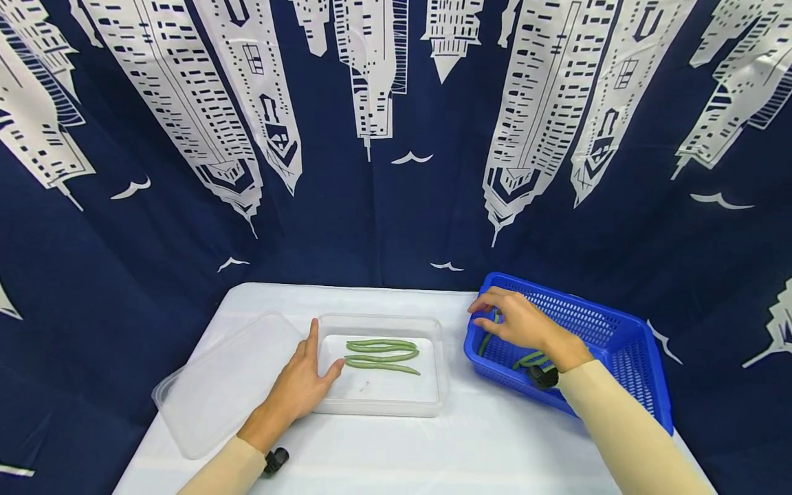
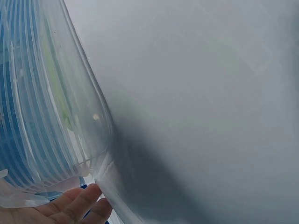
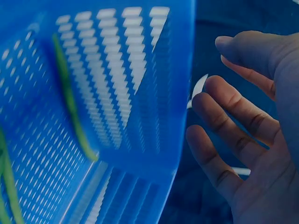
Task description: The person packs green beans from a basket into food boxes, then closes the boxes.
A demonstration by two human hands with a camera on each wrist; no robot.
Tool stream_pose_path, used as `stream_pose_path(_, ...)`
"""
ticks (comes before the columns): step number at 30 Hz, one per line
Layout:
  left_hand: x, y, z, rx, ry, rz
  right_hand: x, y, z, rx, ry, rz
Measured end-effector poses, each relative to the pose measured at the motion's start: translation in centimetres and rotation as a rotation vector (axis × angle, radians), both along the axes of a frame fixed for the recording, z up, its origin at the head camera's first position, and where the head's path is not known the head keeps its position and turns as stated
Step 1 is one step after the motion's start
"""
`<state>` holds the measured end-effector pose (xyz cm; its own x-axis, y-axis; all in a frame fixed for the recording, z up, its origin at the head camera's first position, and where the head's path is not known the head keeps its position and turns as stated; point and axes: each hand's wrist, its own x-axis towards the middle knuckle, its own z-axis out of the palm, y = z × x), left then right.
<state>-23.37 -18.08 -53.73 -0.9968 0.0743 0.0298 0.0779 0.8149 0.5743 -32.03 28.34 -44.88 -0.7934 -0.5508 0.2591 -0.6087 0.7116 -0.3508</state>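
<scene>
Long green beans (image 1: 383,357), several of them, lie side by side in a clear plastic container (image 1: 402,394). My left hand (image 1: 300,386) rests at the container's left edge, fingers extended and thumb over the side. In the left wrist view its fingertips are at the container's rim. My right hand (image 1: 518,322) hovers over the left end of a blue perforated basket (image 1: 640,350), fingers bent and apart with nothing between them. More green beans (image 1: 529,359) lie inside the basket, partly hidden by the right hand and wrist. One bean (image 3: 70,100) leans along the basket's end wall.
A translucent lid (image 1: 216,392) lies flat on the white table (image 1: 396,454), left of the container. The basket stands at the table's right edge. A dark blue cloth (image 1: 408,213) printed with white buildings hangs behind the table.
</scene>
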Motion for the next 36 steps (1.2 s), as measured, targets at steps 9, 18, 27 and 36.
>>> stream_pose_path(9, 0.0, -0.2, 0.0, -0.003, 0.01, -0.002, -1.7, 2.8, -1.3, 0.001, -0.144, -0.005)
stream_pose_path(18, -0.1, -0.1, -0.3, 0.005, 0.01, 0.001, -3.1, 4.2, -3.1, 0.098, -0.239, 0.052)
stream_pose_path(27, 0.2, -0.1, -0.1, 0.009, 0.013, -0.005, -3.5, 4.6, -4.9, 0.147, -0.258, 0.076)
stream_pose_path(36, 0.2, -0.2, 0.1, 0.004, 0.03, -0.001, -4.2, 5.0, -5.9, 0.178, -0.193, 0.105)
